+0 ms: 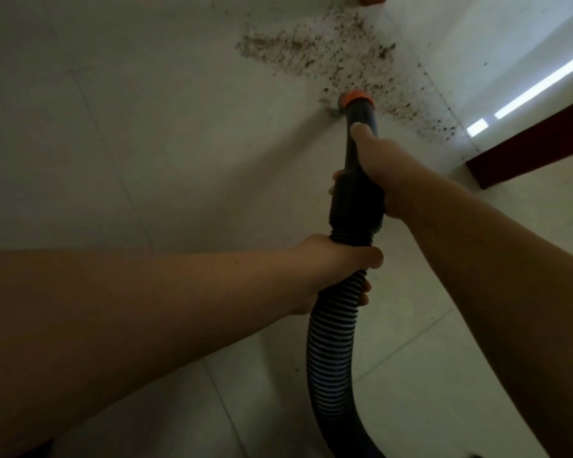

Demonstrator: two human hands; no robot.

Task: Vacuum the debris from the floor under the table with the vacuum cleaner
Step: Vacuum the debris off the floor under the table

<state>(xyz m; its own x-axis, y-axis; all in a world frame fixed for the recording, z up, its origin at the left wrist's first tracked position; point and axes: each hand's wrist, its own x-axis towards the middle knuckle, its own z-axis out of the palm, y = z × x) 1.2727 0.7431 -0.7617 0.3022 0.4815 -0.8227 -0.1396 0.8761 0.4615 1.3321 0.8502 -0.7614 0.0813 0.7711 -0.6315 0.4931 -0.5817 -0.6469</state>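
Pale tiled floor (129, 127) open at nine o'clock; brown debris (344, 54) at twelve, dark red board (526, 140) at two. Right hand (387, 173) wrapped around black nozzle (358, 127), left hand (331, 269) clasping ribbed hose (331, 358).

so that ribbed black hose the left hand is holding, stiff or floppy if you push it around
Probably floppy: the ribbed hose curves away below the left hand, so it likely bends rather than transmitting a push. The smooth black nozzle tube in the right hand looks rigid, likely why it steers the orange tip at the debris.
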